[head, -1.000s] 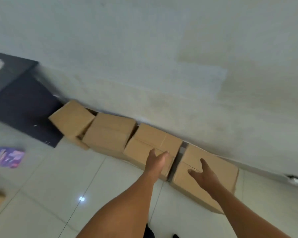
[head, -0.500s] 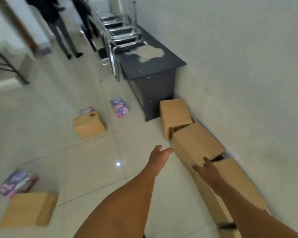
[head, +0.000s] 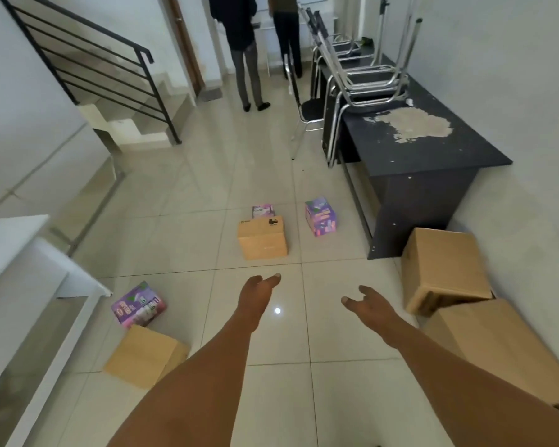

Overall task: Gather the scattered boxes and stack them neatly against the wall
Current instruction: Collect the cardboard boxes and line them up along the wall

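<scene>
Purple carton (head: 138, 305) on the floor far left, brown box (head: 146, 355) just below it. Your left hand (head: 257, 293) is out over the tiles, fingers straight, empty. Another brown box (head: 262, 236) lies ahead, purple carton (head: 320, 217) beside it. Your right hand (head: 368, 303) hangs loose, holding nothing. Two boxes (head: 446, 269) sit against the wall (head: 513, 124) at right.

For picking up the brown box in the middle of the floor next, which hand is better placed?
Left, probably. The left hand is open, holds nothing, and points almost straight at the brown box. The right hand, also free, sits further to the side, nearer the boxes by the wall.
</scene>
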